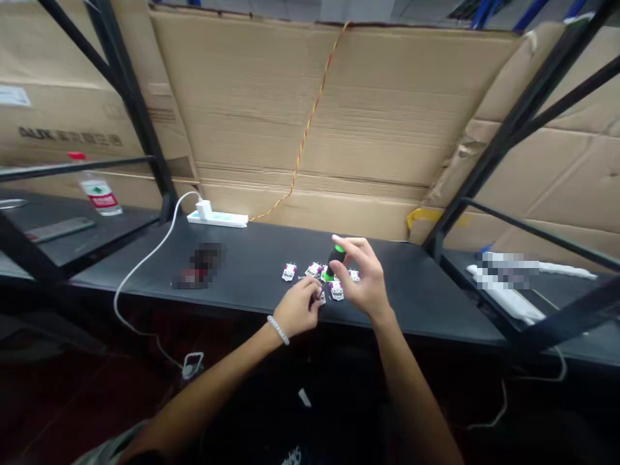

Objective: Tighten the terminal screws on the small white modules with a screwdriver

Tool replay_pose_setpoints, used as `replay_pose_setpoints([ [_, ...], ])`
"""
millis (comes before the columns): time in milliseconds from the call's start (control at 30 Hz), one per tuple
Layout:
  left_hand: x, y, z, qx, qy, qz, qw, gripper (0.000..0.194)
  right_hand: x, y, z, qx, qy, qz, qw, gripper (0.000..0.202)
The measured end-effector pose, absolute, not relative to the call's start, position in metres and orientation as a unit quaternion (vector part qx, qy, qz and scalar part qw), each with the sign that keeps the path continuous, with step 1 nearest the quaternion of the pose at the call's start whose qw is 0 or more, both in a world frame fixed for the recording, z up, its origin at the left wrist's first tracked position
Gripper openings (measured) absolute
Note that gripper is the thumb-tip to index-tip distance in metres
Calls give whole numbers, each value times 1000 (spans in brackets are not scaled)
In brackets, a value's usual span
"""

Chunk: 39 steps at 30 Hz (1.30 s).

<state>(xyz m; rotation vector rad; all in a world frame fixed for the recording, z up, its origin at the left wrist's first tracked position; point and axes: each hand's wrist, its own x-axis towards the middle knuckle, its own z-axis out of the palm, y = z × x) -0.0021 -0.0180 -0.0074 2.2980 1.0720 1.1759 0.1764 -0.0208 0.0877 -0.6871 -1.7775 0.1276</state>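
Observation:
My right hand has its thumb and fingers around a stubby black-and-green screwdriver, held upright over the table. Its tip is too small to make out. My left hand, with a pale beaded bracelet on the wrist, is closed in a pinch on a small white part at the table's front edge. Several small white-and-purple parts lie around the hands: one white-and-purple part apart on the left, another white part below the screwdriver, and a third white part partly behind my right hand.
A white power strip with a plugged-in charger and cable lies at the back left. A blurred dark object is left on the black table. Black metal posts flank the table; cardboard stands behind. A water bottle is far left.

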Motion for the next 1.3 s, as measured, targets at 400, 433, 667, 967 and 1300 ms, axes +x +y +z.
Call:
replay_pose_setpoints([
  [400,-2,-19,-6,810,394,402,166,18,175,-22,86,-271,-769,80,573,42],
  [433,-2,-19,-6,809,394,403,170,19,175,-21,84,-264,-771,104,570,44],
  [667,-4,-19,-5,806,390,409,178,19,176,-23,85,-285,-755,40,589,41],
  [967,-9,-14,-3,814,354,414,201,21,177,-21,85,-281,-761,76,580,40],
  [1300,-11,-12,2,816,339,411,223,19,177,-21,83,-257,-772,86,575,42],
])
